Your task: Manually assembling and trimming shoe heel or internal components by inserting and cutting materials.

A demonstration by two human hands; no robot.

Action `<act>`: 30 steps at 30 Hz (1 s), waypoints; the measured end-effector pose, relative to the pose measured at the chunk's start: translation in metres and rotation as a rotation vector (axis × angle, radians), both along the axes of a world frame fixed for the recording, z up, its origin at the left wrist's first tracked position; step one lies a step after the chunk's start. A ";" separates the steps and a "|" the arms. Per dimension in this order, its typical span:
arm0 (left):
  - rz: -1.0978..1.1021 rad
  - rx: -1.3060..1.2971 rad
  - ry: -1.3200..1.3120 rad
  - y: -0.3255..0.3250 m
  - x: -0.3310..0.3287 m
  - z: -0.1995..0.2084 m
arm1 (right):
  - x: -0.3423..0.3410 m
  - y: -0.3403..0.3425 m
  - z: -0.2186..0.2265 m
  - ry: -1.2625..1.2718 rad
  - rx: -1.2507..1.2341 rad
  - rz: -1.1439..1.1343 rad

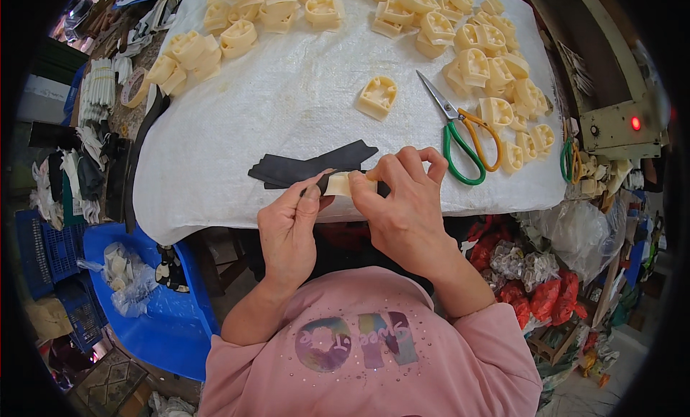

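Note:
Close to the table's near edge, my left hand [291, 234] pinches a black strip [327, 180] against one end of a cream plastic piece [341, 185]. My right hand [408, 208] grips the other end of that piece, its thumb and fingertips pressed onto it. Dark material shows under the right fingers, partly hidden. Just beyond my hands, flat black strips [320, 163] lie crossed on the white cloth. To the right rest open scissors [460, 118] with one green and one yellow handle. A single arch-shaped cream piece [377, 98] sits farther back.
White woven sheeting [215, 136] covers the table. Cream pieces are heaped at the far left [190, 54] and right [496, 72]. A blue plastic bin [162, 338] stands low on the left. Right of the table are a machine box with a red light [617, 127] and red bags [553, 298].

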State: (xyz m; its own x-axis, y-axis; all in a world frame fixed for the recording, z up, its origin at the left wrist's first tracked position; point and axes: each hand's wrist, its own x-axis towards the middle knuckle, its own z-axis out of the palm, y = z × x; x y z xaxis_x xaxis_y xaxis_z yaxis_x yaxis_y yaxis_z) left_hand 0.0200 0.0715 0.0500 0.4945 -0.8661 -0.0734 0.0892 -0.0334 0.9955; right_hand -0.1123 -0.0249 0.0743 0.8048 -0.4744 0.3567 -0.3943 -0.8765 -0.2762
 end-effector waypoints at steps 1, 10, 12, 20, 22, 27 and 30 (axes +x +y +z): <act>0.007 0.001 0.010 0.000 -0.001 0.001 | 0.000 0.000 0.001 0.013 0.005 0.009; -0.012 0.092 -0.419 -0.002 -0.013 0.004 | -0.002 -0.004 -0.007 0.007 -0.060 0.024; -0.031 0.075 -0.628 -0.002 -0.015 0.004 | -0.002 -0.009 -0.012 -0.009 -0.069 0.021; 0.008 -0.195 -0.050 -0.002 0.003 -0.024 | -0.010 -0.023 -0.020 -0.232 0.246 0.103; -0.003 -0.250 -0.046 -0.006 0.001 -0.025 | -0.013 -0.022 -0.023 -0.256 0.303 0.132; -0.032 -0.288 -0.215 -0.011 0.002 -0.021 | -0.014 -0.024 -0.029 -0.362 0.452 0.228; -0.039 -0.345 -0.420 -0.016 0.004 -0.020 | -0.014 -0.024 -0.030 -0.383 0.521 0.263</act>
State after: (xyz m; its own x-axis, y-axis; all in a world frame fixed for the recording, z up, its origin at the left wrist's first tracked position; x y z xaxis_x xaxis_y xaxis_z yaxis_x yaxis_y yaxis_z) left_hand 0.0237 0.0555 0.0301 0.3872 -0.8231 0.4155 -0.3132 0.3064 0.8989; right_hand -0.1262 -0.0484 0.0439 0.7797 -0.4673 0.4168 0.0219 -0.6449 -0.7639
